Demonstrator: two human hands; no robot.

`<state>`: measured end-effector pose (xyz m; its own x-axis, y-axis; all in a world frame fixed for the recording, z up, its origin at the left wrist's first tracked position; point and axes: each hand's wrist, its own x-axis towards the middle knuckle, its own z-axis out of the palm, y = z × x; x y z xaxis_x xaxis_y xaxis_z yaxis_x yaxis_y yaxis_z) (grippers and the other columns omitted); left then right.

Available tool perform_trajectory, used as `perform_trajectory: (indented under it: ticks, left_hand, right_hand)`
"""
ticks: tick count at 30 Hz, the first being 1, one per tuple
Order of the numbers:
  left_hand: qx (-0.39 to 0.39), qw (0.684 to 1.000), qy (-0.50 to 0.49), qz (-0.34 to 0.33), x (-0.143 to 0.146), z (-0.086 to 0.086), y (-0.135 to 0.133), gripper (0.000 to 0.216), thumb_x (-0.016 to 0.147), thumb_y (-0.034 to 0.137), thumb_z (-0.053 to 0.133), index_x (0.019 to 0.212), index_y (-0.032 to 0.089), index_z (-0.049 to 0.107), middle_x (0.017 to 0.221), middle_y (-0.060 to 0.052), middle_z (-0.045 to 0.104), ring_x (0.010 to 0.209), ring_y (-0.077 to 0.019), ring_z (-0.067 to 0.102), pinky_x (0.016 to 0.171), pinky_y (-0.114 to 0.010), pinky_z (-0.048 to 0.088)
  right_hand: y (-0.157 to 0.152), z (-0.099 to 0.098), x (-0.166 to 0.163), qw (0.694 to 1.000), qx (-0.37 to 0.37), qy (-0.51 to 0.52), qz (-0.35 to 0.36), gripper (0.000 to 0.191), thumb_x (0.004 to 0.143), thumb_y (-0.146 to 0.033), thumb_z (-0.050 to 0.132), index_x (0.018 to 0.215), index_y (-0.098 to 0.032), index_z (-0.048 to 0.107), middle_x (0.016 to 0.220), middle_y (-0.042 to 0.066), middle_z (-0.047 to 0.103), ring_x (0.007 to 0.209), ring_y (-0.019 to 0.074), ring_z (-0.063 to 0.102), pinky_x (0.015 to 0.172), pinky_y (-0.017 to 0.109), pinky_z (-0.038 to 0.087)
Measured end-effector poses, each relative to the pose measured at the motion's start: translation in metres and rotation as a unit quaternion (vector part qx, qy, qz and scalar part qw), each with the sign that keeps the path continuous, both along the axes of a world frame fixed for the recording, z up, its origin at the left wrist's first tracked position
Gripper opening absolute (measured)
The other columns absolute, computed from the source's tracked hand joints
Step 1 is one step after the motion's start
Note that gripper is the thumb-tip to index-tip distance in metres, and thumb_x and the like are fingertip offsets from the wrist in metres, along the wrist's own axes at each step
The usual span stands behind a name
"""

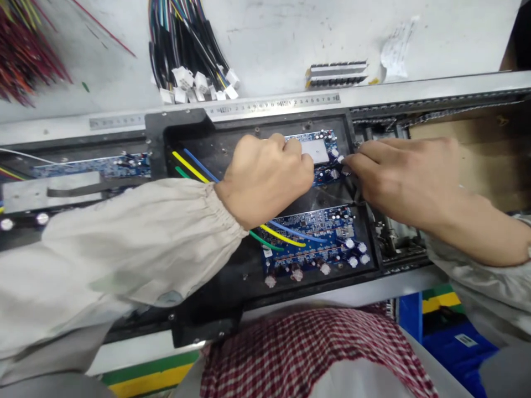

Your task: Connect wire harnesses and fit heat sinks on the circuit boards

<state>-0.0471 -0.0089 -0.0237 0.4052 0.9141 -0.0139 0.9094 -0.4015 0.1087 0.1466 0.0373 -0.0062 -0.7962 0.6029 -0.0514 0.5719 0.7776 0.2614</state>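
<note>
My left hand [267,177] is closed in a fist over the upper blue circuit board [323,135], beside its pale metal plate [316,150]. Whatever its fingers hold is hidden beneath it. My right hand [402,177] has its fingers pinched together at that board's right end, by the small capacitors [334,174]; what they grip is too small to make out. Both boards lie in a black tray [224,298]. Blue, yellow [188,166] and green wires run under my left wrist and come out over the lower circuit board [307,237].
Bundled cables with white connectors [185,80] lie behind the tray, near a steel ruler [274,105] along the edge. Black-and-white component strips [337,74] sit farther right. Another board [89,166] is at left, red wires [29,55] behind it. Brown cardboard [489,138] is at right.
</note>
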Motion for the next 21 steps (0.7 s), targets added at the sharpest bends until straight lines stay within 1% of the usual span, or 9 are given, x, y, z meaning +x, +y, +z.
perform_trajectory:
  ticks: [3,5,8,11,16,19,21]
  left_hand:
    - [0.022,0.999,-0.03,-0.005,0.002,-0.001,0.0,0.037,0.087,0.014,0.027,0.079,0.011,0.064,0.069,-0.009,0.052,0.083,-0.0243,0.058,0.065,-0.036,0.038]
    - [0.024,0.999,-0.047,0.002,0.002,-0.001,0.001,0.037,0.087,0.016,0.029,0.08,0.013,0.065,0.07,-0.009,0.052,0.083,-0.0246,0.058,0.065,-0.037,0.038]
    - [0.002,0.998,-0.053,0.02,0.003,0.0,0.003,0.037,0.085,0.014,0.029,0.08,0.013,0.066,0.072,-0.01,0.054,0.084,-0.0256,0.057,0.066,-0.038,0.038]
    - [0.0,0.998,-0.052,0.021,0.005,0.0,0.004,0.038,0.083,0.012,0.029,0.08,0.012,0.066,0.073,-0.01,0.055,0.083,-0.0258,0.058,0.066,-0.039,0.038]
    - [0.013,0.998,-0.049,0.033,0.01,0.003,0.008,0.037,0.082,0.01,0.03,0.083,0.012,0.067,0.072,-0.01,0.056,0.081,-0.0251,0.059,0.065,-0.039,0.037]
    - [-0.008,0.999,-0.037,0.039,0.013,0.005,0.01,0.036,0.083,0.01,0.031,0.085,0.012,0.067,0.073,-0.01,0.056,0.083,-0.026,0.059,0.067,-0.039,0.037]
    - [-0.017,0.998,-0.036,0.04,0.014,0.006,0.011,0.035,0.084,0.011,0.032,0.086,0.012,0.067,0.074,-0.01,0.056,0.085,-0.0265,0.059,0.068,-0.039,0.037]
  right_hand:
    - [-0.001,0.001,-0.002,1.0,-0.011,0.004,-0.01,0.026,0.082,-0.015,0.037,0.065,-0.018,0.056,0.063,0.004,0.056,0.057,0.0137,0.048,0.05,0.029,0.013]
    - [-0.001,0.004,-0.004,1.0,-0.021,-0.007,-0.019,0.025,0.082,-0.015,0.037,0.065,-0.017,0.055,0.063,0.005,0.056,0.057,0.0133,0.048,0.05,0.029,0.013]
    - [0.0,0.007,-0.006,0.998,-0.032,-0.045,-0.027,0.026,0.083,-0.015,0.035,0.065,-0.016,0.054,0.065,0.006,0.057,0.059,0.0134,0.049,0.05,0.029,0.011]
    - [0.003,0.007,-0.005,0.997,-0.028,-0.063,-0.022,0.025,0.084,-0.015,0.034,0.067,-0.016,0.053,0.068,0.006,0.059,0.062,0.0137,0.05,0.051,0.03,0.011]
    - [0.007,0.006,-0.004,0.999,-0.044,-0.02,-0.014,0.022,0.084,-0.017,0.038,0.065,-0.016,0.051,0.067,0.004,0.056,0.063,0.0133,0.05,0.052,0.03,0.013]
    - [0.007,0.007,-0.005,0.997,-0.068,-0.003,-0.018,0.023,0.084,-0.016,0.038,0.063,-0.016,0.049,0.063,0.003,0.053,0.064,0.0138,0.052,0.052,0.029,0.013]
    - [0.008,0.008,-0.006,0.997,-0.07,0.001,-0.014,0.023,0.083,-0.016,0.038,0.062,-0.016,0.048,0.062,0.002,0.052,0.063,0.0129,0.051,0.052,0.029,0.014]
